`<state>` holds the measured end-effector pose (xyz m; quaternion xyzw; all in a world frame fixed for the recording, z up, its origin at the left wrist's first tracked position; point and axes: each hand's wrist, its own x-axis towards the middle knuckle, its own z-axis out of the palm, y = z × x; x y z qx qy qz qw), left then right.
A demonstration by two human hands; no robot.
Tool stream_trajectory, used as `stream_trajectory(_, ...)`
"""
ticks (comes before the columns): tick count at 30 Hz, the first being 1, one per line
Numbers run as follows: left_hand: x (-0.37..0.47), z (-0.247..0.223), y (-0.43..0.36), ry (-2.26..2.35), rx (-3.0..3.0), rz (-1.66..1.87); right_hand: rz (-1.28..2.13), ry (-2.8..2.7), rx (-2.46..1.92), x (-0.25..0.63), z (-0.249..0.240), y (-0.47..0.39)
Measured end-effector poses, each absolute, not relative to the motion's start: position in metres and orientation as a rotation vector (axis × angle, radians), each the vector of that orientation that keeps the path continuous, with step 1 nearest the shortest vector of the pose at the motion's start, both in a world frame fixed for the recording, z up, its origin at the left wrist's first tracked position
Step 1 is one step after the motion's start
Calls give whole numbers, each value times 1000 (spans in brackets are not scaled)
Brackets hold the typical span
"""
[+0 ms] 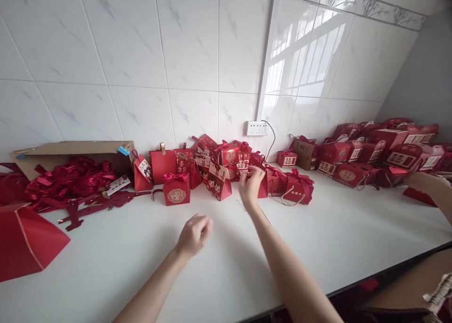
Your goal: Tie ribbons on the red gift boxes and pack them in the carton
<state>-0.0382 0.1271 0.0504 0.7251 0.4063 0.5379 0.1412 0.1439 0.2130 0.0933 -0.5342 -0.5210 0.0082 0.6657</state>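
My left hand (195,234) hovers over the white table, its fingers curled in and nothing visible in them. Farther forward, my right hand (251,184) is bent around the upper part of a red gift box (262,187), which it partly hides; the fingertips are slightly blurred. To its left stands a peaked gift box with a cartoon couple (218,184). A red box with a gold round emblem and bow (176,191) is farther left. On the right sits a ribboned box with a gold cord handle (298,187).
At the left lies an open cardboard carton (74,149) spilling dark red ribbons (77,179). A large red box (30,243) is in the left foreground. Many red boxes (374,151) are piled at the right, where another person's hand (423,184) reaches in. A power strip (256,128) hangs on the wall.
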Motion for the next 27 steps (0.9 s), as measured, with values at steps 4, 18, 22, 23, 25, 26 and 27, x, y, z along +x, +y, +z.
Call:
stream_trajectory(4,-40,51,126,940,2475,1372,-35,-1069,-1336,201,109,232)
stream_trajectory(18,-56,52,138,1243,2407,1407,-126,-1200,-1118,213,122,96)
stream_trajectory(22,-56,59,128,1306,2238,1433,215,-1596,-1104,178,79,61)
stream_trajectory(23,-54,63,123,1282,2209,1443,265,-1604,-1093,172,73,57)
stream_trajectory(25,-47,73,109,1135,2139,1483,323,-1573,-1072,165,67,53)
stream_trajectory(26,-41,78,100,1044,2103,1498,359,-1576,-1064,164,67,52)
stream_trajectory(27,-35,83,91,966,2066,1507,407,-1593,-1053,163,68,50)
